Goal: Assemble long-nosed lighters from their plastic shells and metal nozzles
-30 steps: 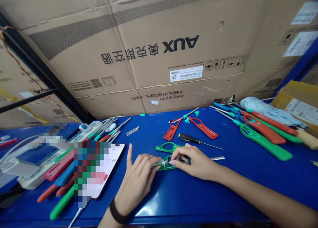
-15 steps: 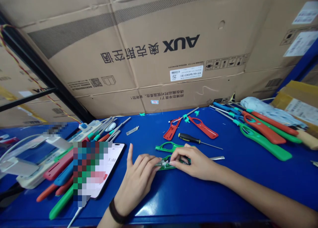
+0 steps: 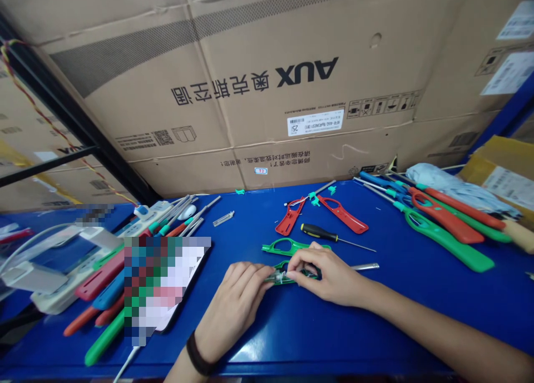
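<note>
An open green lighter casing half [image 3: 285, 280] lies on the blue table, small clear and metallic parts inside it. My left hand [image 3: 236, 299] closes its thumb and fingers on the casing's left end. My right hand [image 3: 323, 272] has thumb and index finger pinched over the inner parts; the small piece between those fingertips is hidden. A metal lighter tube [image 3: 365, 267] sticks out to the right from beneath my right hand. Just behind lies the other green casing half [image 3: 277, 247], partly covered by my right hand.
Behind the hands lie a black-and-yellow screwdriver [image 3: 319, 232] and two red casing halves [image 3: 345, 216], [image 3: 287, 222]. Long lighters [image 3: 450, 238] are piled at the right. At the left are more lighters [image 3: 108, 333], a phone [image 3: 177, 311] and a power strip [image 3: 45, 302]. A large cardboard box [image 3: 250, 38] stands behind.
The little finger of my left hand, raised before, is now lowered beside the others. Both hands stay at the green casing half, and the view has shifted slightly.
</note>
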